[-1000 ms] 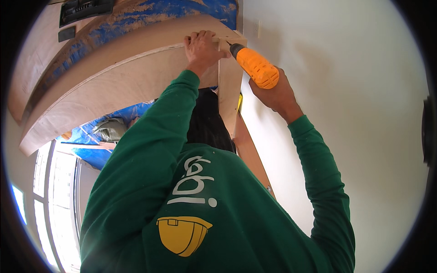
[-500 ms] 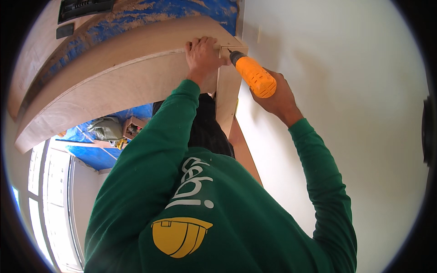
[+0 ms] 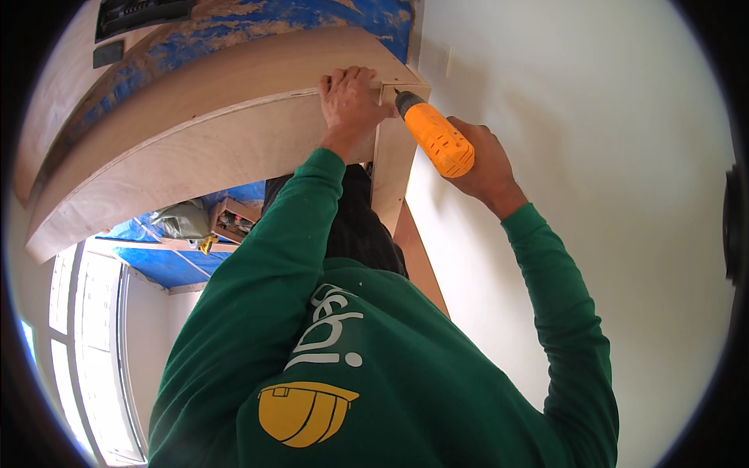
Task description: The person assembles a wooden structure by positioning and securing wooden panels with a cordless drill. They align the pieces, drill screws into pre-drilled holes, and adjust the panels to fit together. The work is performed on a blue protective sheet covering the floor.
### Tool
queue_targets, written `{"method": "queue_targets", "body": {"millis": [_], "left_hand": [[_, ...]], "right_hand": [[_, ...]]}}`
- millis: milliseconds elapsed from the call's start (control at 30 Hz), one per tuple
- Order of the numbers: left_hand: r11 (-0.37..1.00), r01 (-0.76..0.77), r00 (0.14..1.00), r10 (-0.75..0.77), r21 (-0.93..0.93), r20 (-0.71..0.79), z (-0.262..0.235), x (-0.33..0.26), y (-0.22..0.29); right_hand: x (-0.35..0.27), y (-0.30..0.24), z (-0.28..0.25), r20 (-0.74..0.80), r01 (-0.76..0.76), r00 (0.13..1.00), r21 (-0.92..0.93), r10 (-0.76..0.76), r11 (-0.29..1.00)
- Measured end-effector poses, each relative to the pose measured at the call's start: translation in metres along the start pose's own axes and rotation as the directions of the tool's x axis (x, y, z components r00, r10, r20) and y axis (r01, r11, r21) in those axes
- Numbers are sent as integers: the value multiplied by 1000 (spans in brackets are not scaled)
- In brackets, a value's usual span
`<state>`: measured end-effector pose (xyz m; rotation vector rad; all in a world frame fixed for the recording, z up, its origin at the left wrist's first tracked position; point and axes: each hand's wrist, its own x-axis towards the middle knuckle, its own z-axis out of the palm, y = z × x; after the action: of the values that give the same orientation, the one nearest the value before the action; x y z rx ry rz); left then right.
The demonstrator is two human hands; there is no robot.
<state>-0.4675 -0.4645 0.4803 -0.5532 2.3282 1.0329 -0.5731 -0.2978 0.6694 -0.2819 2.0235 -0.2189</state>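
1. The orange power drill [image 3: 438,140] is at the right end of the curved plywood panel [image 3: 187,168], its bit [image 3: 397,92] at the upper part of the narrow end board [image 3: 394,160]. We cannot tell whether the bit touches or has entered the wood.
2. Our right hand [image 3: 485,165] grasps the drill's handle; the trigger finger is hidden from us. Our left hand [image 3: 349,108] braces the panel beside the joint, its fingers spread over the top edge, unclenched.
3. We judge the thumb most at risk: it reaches toward the chuck, so a bit skating off its mark could catch it.
4. Working this close to the board's edge could split the wood, and uneven pressure could shift the joint.
5. The white wall [image 3: 593,203] stands just right of the work and may limit our elbow room.
6. Dusty blue sheeting [image 3: 265,27] and a black case [image 3: 144,15] lie beyond the panel. A grey-green bag [image 3: 184,219] and a small wooden box [image 3: 232,220] sit below it, apart from the drill.
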Motion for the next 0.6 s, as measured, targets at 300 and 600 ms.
{"method": "queue_targets", "body": {"millis": [300,600], "left_hand": [[1000,-13,1000,13,-19,-6,-2,0,4],[999,-3,1000,3,-33,2,-1,-2,6]], "right_hand": [[7,5,-2,47,-16,999,-55,19,998],[14,3,-6,75,9,997,-156,3,988]]}}
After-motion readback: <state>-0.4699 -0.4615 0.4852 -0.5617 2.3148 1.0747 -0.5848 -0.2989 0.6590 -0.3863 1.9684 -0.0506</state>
